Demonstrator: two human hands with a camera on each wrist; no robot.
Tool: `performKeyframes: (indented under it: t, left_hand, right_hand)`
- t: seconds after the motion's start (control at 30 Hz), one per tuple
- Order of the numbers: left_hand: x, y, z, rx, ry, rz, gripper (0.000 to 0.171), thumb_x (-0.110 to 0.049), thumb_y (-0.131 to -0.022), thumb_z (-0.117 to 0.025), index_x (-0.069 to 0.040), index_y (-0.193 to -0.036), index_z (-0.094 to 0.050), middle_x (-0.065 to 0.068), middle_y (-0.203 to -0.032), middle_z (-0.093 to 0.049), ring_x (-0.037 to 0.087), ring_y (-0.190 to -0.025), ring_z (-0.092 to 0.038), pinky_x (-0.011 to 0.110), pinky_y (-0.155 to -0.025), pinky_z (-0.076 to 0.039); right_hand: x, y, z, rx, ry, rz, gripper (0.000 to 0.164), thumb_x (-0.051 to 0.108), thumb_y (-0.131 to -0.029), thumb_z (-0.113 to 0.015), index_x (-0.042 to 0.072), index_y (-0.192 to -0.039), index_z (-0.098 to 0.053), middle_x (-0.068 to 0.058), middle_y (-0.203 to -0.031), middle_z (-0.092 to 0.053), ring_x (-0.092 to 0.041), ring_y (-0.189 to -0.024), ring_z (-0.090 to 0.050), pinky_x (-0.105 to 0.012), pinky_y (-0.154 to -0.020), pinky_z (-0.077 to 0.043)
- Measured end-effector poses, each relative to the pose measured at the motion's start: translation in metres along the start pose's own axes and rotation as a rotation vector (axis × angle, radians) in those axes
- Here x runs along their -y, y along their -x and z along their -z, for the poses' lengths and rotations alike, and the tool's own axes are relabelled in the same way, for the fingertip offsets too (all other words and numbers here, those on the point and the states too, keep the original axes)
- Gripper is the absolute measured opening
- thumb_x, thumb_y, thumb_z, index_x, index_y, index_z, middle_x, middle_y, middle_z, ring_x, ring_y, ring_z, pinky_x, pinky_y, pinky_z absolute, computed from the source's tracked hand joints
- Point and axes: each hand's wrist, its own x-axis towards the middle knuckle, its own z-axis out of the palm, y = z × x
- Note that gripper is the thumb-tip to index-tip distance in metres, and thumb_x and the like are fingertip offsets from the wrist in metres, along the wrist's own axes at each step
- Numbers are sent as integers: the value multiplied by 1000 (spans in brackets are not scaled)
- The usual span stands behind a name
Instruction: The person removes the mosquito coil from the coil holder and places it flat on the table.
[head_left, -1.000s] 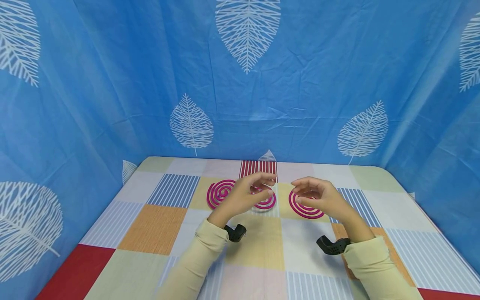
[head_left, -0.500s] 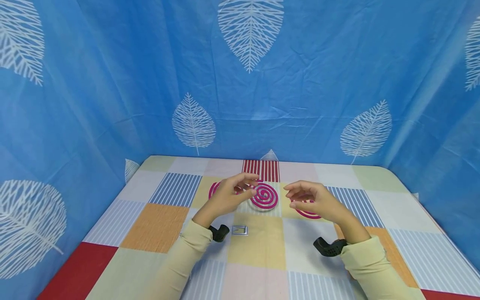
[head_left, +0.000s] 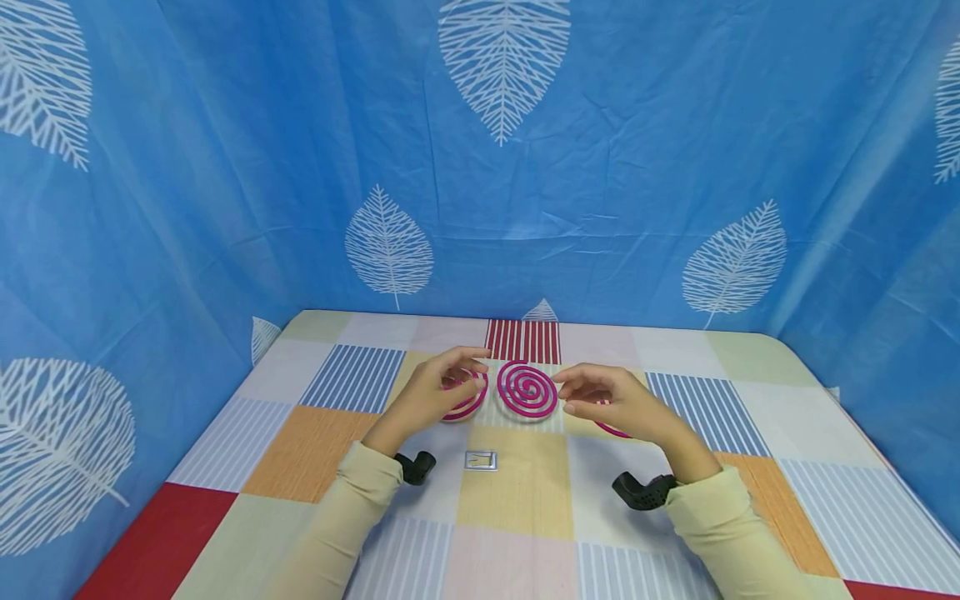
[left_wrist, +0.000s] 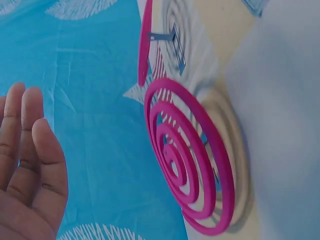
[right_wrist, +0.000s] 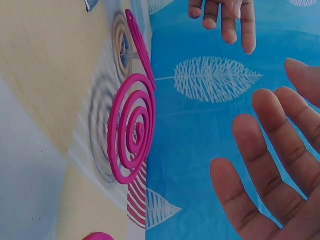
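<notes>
My left hand [head_left: 431, 392] hovers over the left pink mosquito coil [head_left: 472, 407], partly covering it in the head view. Its fingers are loosely bent and hold nothing. The middle mosquito coil [head_left: 527, 390] lies between the hands, fully visible. Nearest to it are the fingertips of my right hand [head_left: 622, 404], which hangs relaxed with nothing in it and hides most of the right mosquito coil [head_left: 613, 431]. In the left wrist view, the near coil [left_wrist: 218, 150] sits raised above the cloth, and a thin metal stand [left_wrist: 172, 37] supports the coil behind it.
A small flat metal piece [head_left: 481, 460] lies on the patchwork tablecloth [head_left: 517, 492], nearer to me than the coils. Blue curtain [head_left: 585, 208] with white leaf prints closes off the back and both sides of the table.
My left hand has moved left, uncovering the middle coil and the small metal piece and covering more of the left coil. My right hand has shifted left toward the middle coil.
</notes>
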Motion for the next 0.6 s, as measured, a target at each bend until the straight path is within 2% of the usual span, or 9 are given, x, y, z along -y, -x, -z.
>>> performKeyframes:
  t: [0.07,0.3,0.47,0.6]
  left_hand:
    - [4,1,4,-8,7,13,44,-10,-105,-69,-3,-148,-62,17,-128,-74,32,-115,-69,46,-102,-55]
    - [17,2,16,-43,30,60,47,-10,-106,-69,0,-151,-59,21,-131,-72,39,-117,-67,47,-102,-55]
    - [23,1,22,-50,48,84,47,-10,-106,-69,0,-151,-58,22,-131,-72,36,-117,-65,43,-101,-54]
    - [30,1,25,-53,79,110,49,-9,-106,-68,1,-152,-56,24,-132,-71,38,-119,-64,41,-101,-53]
  right_hand:
    - [-1,-3,-2,0,0,-9,32,-5,-98,-74,-10,-129,-69,-10,-107,-76,-9,-99,-70,-25,-88,-59]
    - [-8,-12,-6,47,-31,-36,30,-4,-100,-72,-11,-129,-68,-27,-109,-74,-10,-100,-70,-26,-90,-58]
    - [-12,-20,-8,74,-20,-63,33,-4,-100,-72,-15,-130,-65,-27,-109,-73,-10,-101,-69,-27,-90,-58]
    - [-14,-28,-10,94,-6,-80,35,-5,-99,-72,-17,-131,-64,-28,-110,-73,-16,-101,-71,-28,-89,-59]
